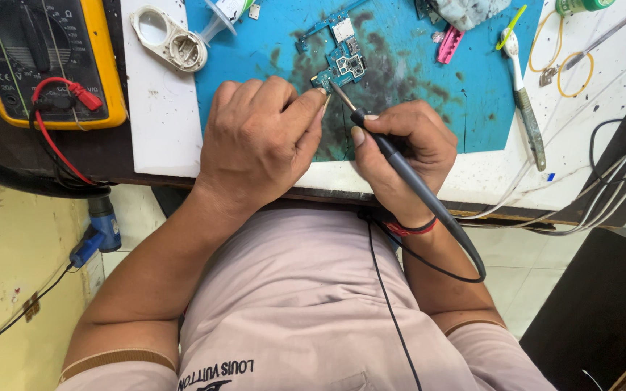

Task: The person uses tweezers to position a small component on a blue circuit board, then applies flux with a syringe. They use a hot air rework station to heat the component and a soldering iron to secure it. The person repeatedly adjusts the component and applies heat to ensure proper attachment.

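- The left hand (259,141) is lying knuckles-up on the blue mat (414,87), its fingers (306,101) curled narrow, fingertips pressing down the near end of the blue circuit board (342,61).
- The right hand (400,156) is resting at the front edge of the white surface (161,130), wrist bent inward, fingers closed around a dark soldering iron (393,156) in a pen grip.
- The iron's tip is touching the board's near end, just beside the left fingertips.
- A yellow multimeter (45,61) is sitting far left.
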